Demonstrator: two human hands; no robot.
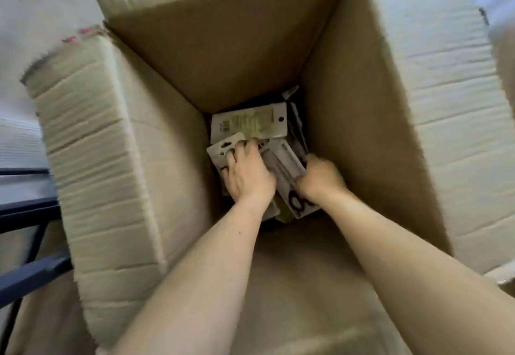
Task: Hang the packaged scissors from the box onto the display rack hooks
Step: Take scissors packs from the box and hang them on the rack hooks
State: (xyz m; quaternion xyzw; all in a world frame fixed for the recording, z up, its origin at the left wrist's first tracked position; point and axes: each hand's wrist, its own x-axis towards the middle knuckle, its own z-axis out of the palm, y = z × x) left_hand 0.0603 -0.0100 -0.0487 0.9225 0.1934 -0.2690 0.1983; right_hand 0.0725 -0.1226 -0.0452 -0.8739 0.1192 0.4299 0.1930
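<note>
A deep cardboard box [239, 56] stands open below me, and both my arms reach down to its bottom. Several packaged scissors lie there in a loose pile; one white card [248, 123] with a hang hole lies face down at the back. My left hand [246, 176] rests palm down on the pile, fingers curled over the edge of a white package [223, 149]. My right hand [320, 177] is closed around the right edge of a scissors package [287, 170] whose black handles show near my wrist. No display rack hooks are in view.
The box's flaps are folded outward: a creased one at the left [97, 159], others at the top and right [446, 120]. A dark metal frame [25, 204] stands at the far left beside the box. The box walls are tall and close around my forearms.
</note>
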